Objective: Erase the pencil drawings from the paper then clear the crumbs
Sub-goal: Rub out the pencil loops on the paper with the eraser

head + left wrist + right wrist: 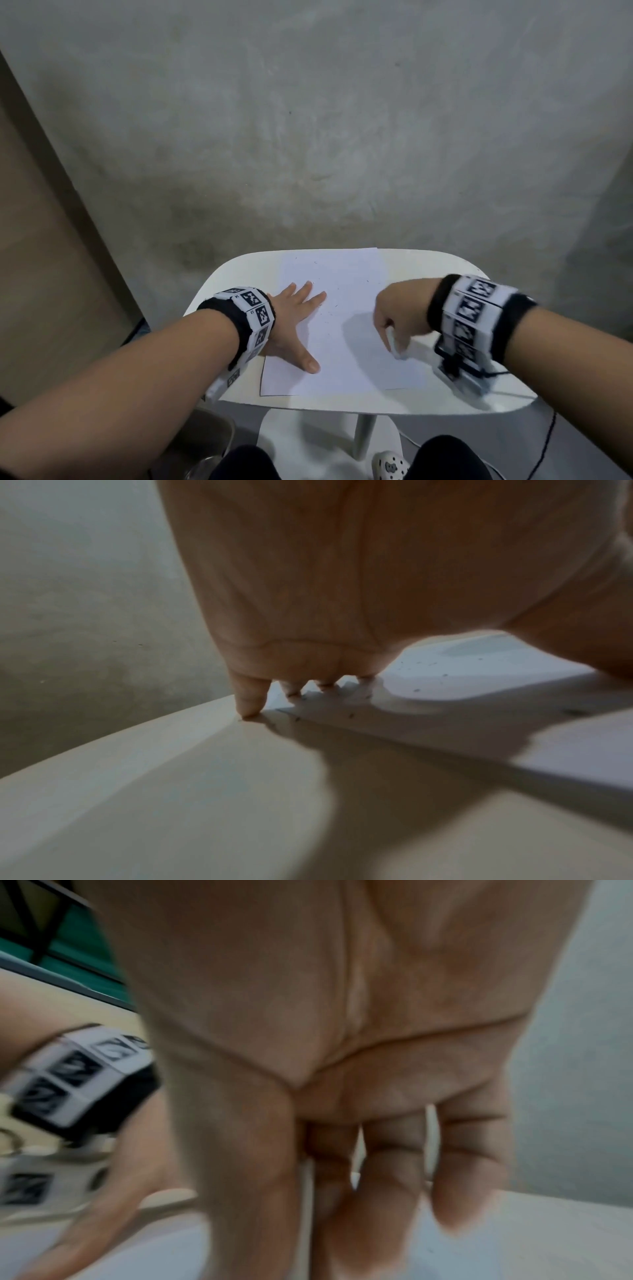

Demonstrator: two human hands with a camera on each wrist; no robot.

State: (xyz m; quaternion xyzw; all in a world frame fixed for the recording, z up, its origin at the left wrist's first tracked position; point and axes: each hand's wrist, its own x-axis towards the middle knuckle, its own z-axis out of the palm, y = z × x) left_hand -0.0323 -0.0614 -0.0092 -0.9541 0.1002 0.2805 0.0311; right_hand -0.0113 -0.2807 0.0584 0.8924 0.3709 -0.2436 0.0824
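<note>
From above, our left hand (pixel 294 322) lies flat, fingers spread, pinning the paper (pixel 342 329) on the white tabletop (pixel 445 267); our right hand (pixel 394 315) pinches a blurred white eraser (pixel 397 346) against the paper. Left wrist view: fingertips (pixel 250 702) pressing down, crumbs (pixel 418 689) dotting the paper. Right wrist view: curled fingers (pixel 459 1172), blurred.

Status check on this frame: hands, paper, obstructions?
Left hand flat, pinning paper. Right hand gripping white eraser on sheet. Crumbs scattered. Nothing in the way.

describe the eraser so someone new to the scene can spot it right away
Start at the small white table against the grey wall, with the sheet of paper lying on it. The left hand lies flat on the sheet's left side; the right hand grips the eraser over the right side. It is the only small whitish block pinched in fingers.
</note>
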